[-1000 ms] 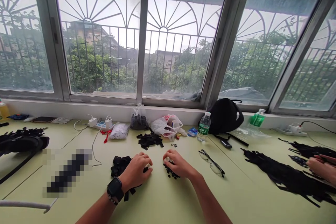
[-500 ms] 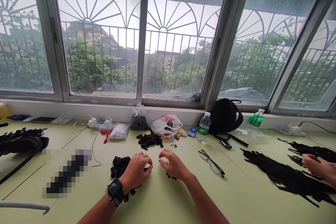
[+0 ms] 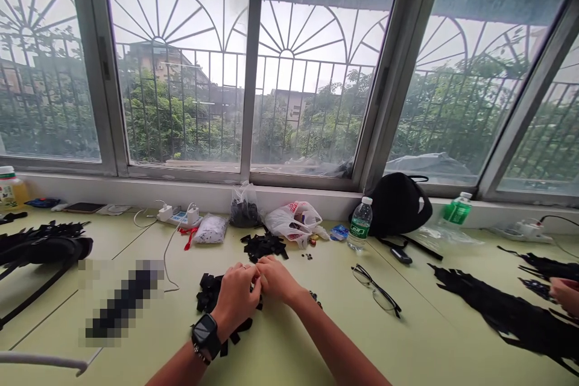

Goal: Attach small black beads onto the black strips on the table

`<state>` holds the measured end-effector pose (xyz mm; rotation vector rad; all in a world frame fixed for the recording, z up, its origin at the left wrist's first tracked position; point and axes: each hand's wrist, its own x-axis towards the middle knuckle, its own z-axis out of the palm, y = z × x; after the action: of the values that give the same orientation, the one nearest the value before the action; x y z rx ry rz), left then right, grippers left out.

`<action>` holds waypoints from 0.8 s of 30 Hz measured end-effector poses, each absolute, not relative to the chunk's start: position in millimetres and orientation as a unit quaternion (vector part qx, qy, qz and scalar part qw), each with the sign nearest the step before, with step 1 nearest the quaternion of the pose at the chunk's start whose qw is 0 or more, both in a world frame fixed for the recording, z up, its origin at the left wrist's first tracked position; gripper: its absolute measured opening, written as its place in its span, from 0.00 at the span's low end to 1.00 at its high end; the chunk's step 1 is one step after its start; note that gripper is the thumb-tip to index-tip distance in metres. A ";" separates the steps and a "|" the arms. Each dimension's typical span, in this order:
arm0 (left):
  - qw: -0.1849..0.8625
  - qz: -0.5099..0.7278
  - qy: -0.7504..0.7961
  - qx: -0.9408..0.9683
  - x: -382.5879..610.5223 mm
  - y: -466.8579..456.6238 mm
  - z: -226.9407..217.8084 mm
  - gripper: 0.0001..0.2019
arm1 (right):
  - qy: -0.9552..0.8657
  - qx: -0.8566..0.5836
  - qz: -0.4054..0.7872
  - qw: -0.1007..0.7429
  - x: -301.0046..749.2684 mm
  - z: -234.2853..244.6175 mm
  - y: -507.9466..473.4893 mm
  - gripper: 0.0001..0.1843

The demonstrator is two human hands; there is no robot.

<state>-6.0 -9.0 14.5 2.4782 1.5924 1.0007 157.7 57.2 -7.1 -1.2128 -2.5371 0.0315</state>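
My left hand [image 3: 237, 292], with a watch on its wrist, is closed with thumb and fingers pinched; what sits between them is too small to make out. Against its fingertips my right hand [image 3: 278, 279] is also closed, its grip hidden. Beside and under my left hand lies a pile of black fabric pieces [image 3: 208, 292]. Small dark parts [image 3: 315, 297] show partly behind my right wrist. Farther back is a second heap of black pieces [image 3: 265, 245], with a few tiny bits [image 3: 307, 256] to its right.
Eyeglasses [image 3: 376, 291] lie right of my hands, near a water bottle [image 3: 360, 224] and a black bag [image 3: 398, 205]. Plastic bags [image 3: 294, 221] and a power strip [image 3: 178, 216] line the sill. Another person's hand [image 3: 565, 297] is at right by long black strips [image 3: 493, 307].
My right hand has moved left, so the fingertips of both hands now meet. The view has shifted slightly, and the other person's hand shows less at the right edge.
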 end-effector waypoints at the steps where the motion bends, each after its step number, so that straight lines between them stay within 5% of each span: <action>1: 0.017 0.323 0.511 0.797 -5.7 -9.1 13.9 0.08 | -0.885 -0.432 0.014 0.172 159.4 -7.1 55.5 0.06; 10: 0.023 0.330 0.514 0.792 -5.3 -9.5 12.3 0.08 | -0.854 -0.466 0.050 0.227 189.5 -13.4 48.8 0.13; 19: 0.005 0.329 0.519 0.789 -8.8 -8.1 11.5 0.09 | -0.838 -0.501 0.027 0.215 177.0 -13.7 41.5 0.02; 24: 0.029 0.349 0.511 0.785 -9.4 -7.3 11.2 0.06 | -0.829 -0.509 0.047 0.227 182.2 -10.5 37.4 0.03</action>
<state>-9.4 -7.3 11.2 2.4220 1.5765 1.0780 182.2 37.4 -10.5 -1.4021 -2.2845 0.1282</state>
